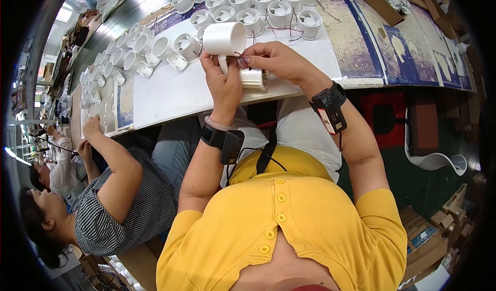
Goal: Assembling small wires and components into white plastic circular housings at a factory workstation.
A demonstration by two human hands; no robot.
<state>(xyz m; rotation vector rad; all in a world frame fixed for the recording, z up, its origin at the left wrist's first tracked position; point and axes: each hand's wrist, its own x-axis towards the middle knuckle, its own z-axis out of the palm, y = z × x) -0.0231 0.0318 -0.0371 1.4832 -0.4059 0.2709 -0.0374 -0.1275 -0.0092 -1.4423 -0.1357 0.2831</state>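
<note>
My left hand [226, 84] is closed around the neck of a white plastic fan housing [219, 39], a hollow cylinder lying on its side over the table's near edge. A short white cylindrical part [252, 78] sits just below it, against my left hand; whether it is joined to the housing I cannot make out. With its fingers pinched, my right hand [279, 61] grips thin dark red and black wires [242, 59] beside the housing's opening. Each of my wrists carries a strapped black device.
Behind my hands stand several white round fan units [249, 21] with blades, some trailing wires. More white housings [142, 45] are lined up to the left. A co-worker in a checked top [124, 203] sits at my left. Cardboard boxes [421, 234] stand at lower right.
</note>
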